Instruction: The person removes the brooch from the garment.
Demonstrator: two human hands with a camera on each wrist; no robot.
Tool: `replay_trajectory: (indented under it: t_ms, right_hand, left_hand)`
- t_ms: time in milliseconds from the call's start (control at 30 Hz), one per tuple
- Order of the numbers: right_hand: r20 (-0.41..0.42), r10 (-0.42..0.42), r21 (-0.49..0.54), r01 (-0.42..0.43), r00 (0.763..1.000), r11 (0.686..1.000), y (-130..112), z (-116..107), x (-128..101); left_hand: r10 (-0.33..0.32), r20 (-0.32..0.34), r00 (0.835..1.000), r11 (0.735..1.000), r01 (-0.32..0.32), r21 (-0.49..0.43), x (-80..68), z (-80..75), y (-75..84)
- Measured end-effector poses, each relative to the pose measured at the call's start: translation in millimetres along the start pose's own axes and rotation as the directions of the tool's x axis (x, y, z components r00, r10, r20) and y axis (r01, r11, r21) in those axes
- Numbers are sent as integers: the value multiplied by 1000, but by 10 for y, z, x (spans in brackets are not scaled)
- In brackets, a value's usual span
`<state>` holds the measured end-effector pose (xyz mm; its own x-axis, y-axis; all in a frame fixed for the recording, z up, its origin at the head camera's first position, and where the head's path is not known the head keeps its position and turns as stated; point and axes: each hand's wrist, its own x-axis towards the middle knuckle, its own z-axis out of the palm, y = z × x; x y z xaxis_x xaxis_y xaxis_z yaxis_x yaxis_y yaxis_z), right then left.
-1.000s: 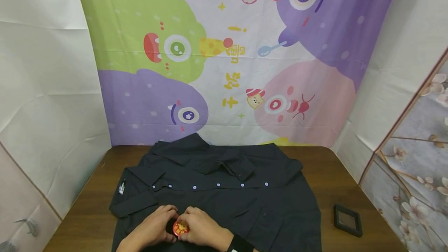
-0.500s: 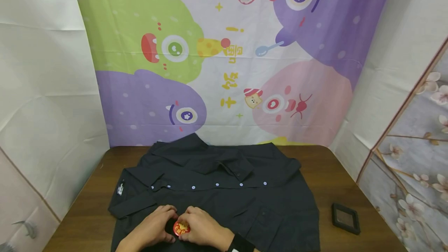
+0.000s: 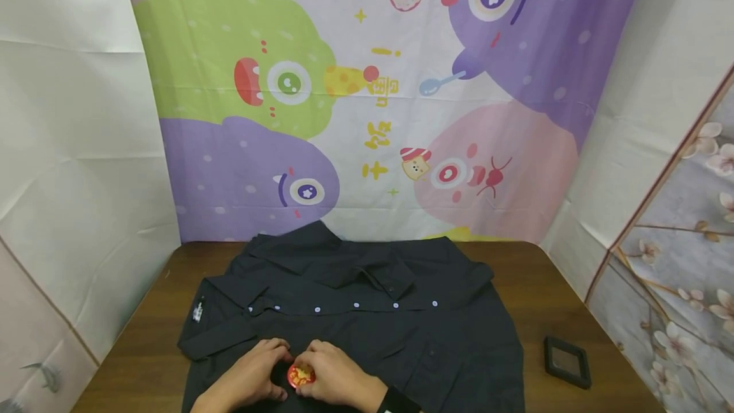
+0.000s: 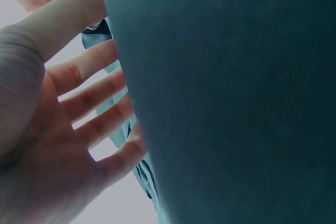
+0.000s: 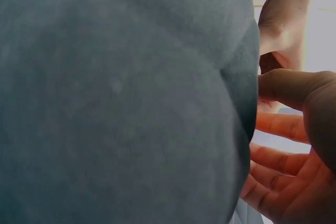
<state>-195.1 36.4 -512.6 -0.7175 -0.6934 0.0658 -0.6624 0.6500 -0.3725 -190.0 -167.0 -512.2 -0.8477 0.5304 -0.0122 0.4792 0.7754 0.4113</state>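
A black short-sleeved shirt (image 3: 459,343) with a row of pale buttons lies spread on the table. Over its near left part, my right hand (image 3: 334,373) pinches a small round red badge (image 3: 301,375) with a yellow pattern between thumb and fingertips. My left hand (image 3: 255,371) rests just left of the badge, thumb and forefinger apart with a small gap to it. In the left wrist view the left hand's fingers (image 4: 79,74) reach out fairly straight behind dark cloth. Cloth also fills most of the right wrist view, partly covering the right hand (image 5: 294,166).
A small black square frame (image 3: 548,362) lies on the brown wooden table (image 3: 613,394) at the right. Behind the table hangs a cartoon-printed cloth (image 3: 367,209). White panels (image 3: 80,145) stand at the sides.
The red badge and my right hand have shifted slightly to the right. The gap between the badge and my left hand is a little wider. The shirt lies as before.
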Motion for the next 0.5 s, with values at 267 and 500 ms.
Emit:
replay_trajectory:
  t_ms: [267, 500]
  right_hand:
    - [-12, -2, 21, 2, 1000, 1000, 28, -19, -9]
    - [-10, 14, 54, -14, 1000, 998, 48, -10, -17]
  left_hand:
    - [-30, 18, 999, 999, 31, -22, 11, -8, 18]
    - [-54, 36, 998, 998, 55, -38, 21, -3, 22]
